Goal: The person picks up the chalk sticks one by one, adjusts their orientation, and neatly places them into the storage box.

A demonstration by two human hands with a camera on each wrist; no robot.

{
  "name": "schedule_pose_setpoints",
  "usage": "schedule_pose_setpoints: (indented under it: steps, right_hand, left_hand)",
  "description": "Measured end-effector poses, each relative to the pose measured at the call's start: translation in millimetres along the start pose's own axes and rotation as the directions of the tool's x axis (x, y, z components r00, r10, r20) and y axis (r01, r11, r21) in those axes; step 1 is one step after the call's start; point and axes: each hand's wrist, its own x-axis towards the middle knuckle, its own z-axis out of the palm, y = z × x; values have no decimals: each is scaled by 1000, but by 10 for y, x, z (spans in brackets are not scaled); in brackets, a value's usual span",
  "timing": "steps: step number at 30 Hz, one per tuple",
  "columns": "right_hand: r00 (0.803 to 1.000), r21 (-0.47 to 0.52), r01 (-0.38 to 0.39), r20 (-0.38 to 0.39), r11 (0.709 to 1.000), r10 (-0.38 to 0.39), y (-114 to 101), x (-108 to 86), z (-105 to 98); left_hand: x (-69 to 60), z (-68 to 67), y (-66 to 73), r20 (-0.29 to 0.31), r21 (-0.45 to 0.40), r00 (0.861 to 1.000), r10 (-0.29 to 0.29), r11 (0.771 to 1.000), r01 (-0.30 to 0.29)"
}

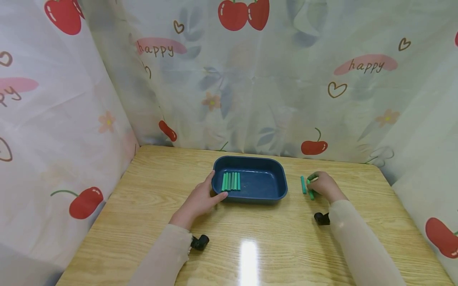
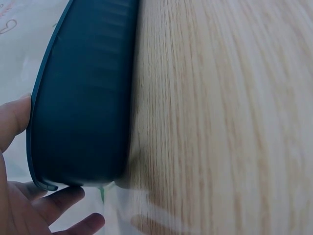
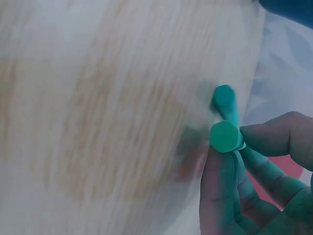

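Observation:
A dark blue rectangular tray (image 1: 264,198) stands on the table, with several green chalk-like sticks (image 1: 231,182) lined up side by side at its left end. My left hand (image 1: 201,200) holds the tray's left front corner. In the left wrist view its thumb (image 2: 17,117) lies on the rim and its other fingers reach round the tray's end. To the right of the tray, my right hand (image 1: 323,186) pinches a green stick (image 3: 224,137) between thumb and fingers. Another green stick (image 1: 303,185) lies on the table just left of that hand.
The wooden table (image 1: 279,242) carries the tray and sticks. A curtain (image 1: 250,95) printed with cherries hangs behind it and along both sides. Black wrist mounts (image 1: 199,242) sit at both sleeves.

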Motion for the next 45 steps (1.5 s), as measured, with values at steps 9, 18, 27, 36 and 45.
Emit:
schedule_pose_setpoints:
  steps: [9, 18, 27, 36, 45]
  right_hand:
    - [1000, 79, 16, 17, 997, -18, -67, -89, -34]
    - [999, 169, 42, 0, 985, -43, -236, -226, -82]
    - [996, 232, 89, -15, 969, -88, -385, -341, -124]
    - [993, 339, 118, -27, 933, -116, -525, -418, -149]
    - [988, 384, 152, -64, 911, -138, -717, -468, -122]
  left_hand:
    - [3, 1, 7, 1, 3, 1000, 0, 1000, 0]
    - [-1, 3, -2, 5, -1, 1000, -7, 1000, 7]
    - [7, 9, -8, -2, 4, 1000, -4, 1000, 4]
    - [10, 12, -12, -2, 2, 1000, 0, 1000, 0]
    - [5, 7, -6, 0, 0, 1000, -3, 1000, 3]
